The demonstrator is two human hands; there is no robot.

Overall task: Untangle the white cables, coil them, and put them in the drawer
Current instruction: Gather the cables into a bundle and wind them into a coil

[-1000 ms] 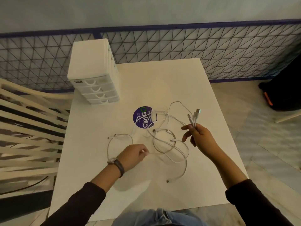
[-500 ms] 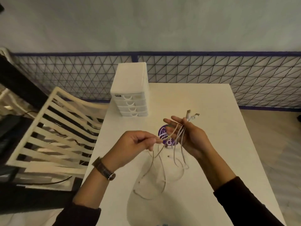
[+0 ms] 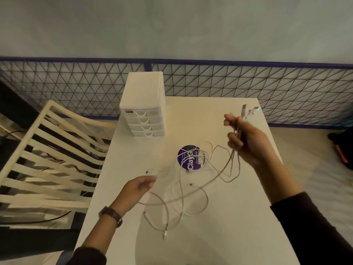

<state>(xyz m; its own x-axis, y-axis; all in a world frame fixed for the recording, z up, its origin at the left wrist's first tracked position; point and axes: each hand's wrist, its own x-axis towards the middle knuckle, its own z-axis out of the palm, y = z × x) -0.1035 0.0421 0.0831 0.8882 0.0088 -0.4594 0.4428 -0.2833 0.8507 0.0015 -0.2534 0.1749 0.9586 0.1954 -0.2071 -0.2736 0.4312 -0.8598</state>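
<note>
Several white cables [image 3: 183, 196] lie in a loose tangle on the white table [image 3: 229, 236]. My right hand [image 3: 246, 138] is raised above the table's right side and grips a bunch of cable ends, whose plugs stick up above my fingers. Strands hang from it down to the tangle. My left hand [image 3: 139, 186] hovers low at the tangle's left, fingers loosely extended toward a strand; whether it pinches the strand is unclear. A white drawer unit [image 3: 143, 113] with several shut drawers stands at the table's far left.
A round purple sticker [image 3: 188, 157] sits on the table under the cables. A cream slatted chair [image 3: 47, 159] stands left of the table. A wire mesh fence [image 3: 248, 83] runs behind. A dark bag [image 3: 342, 146] lies on the floor at right.
My right hand has lifted up and to the right with the cable ends. My left hand has dropped lower toward the table, and the cables have spread out between my hands.
</note>
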